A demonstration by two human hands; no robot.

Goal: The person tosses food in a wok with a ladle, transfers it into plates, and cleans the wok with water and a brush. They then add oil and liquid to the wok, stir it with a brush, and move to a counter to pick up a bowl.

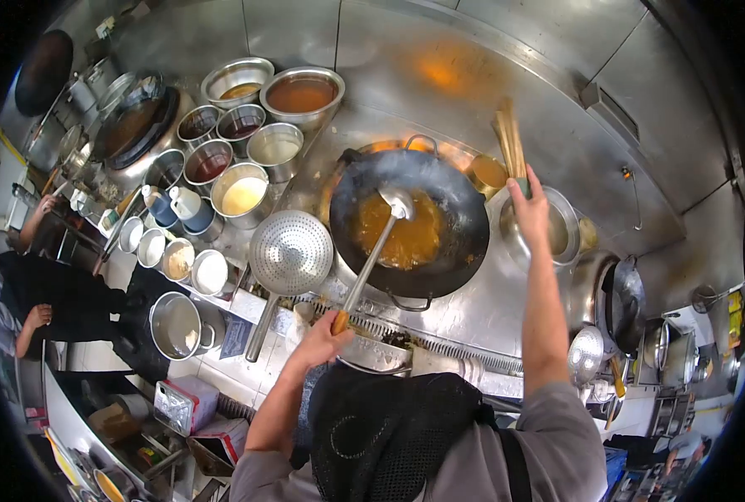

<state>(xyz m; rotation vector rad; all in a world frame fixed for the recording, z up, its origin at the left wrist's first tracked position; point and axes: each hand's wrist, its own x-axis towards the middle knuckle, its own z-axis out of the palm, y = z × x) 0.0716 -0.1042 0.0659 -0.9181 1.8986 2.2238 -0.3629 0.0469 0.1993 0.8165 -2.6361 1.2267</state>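
Observation:
My left hand (322, 339) is wrapped round the wooden handle end of a metal ladle (399, 202). The ladle's bowl rests in a black wok (460, 251) over brown, bubbling liquid (418, 234). Up on the right, my right hand (529, 201) is closed round the green-bound lower end of a bamboo brush (509, 142), whose bristles point up. Beneath that arm sits a metal pot (569, 238) of cloudy liquid. A perforated strainer (291, 253) lies left of the wok, its handle toward the counter's front edge.
Metal containers of sauces and liquids (244, 194) crowd the left, with white-topped squeeze bottles (190, 207) among them. A deep pot (176, 325) stands below. One person (50, 289) is at far left, another (686, 448) at lower right. More woks (627, 305) stand right.

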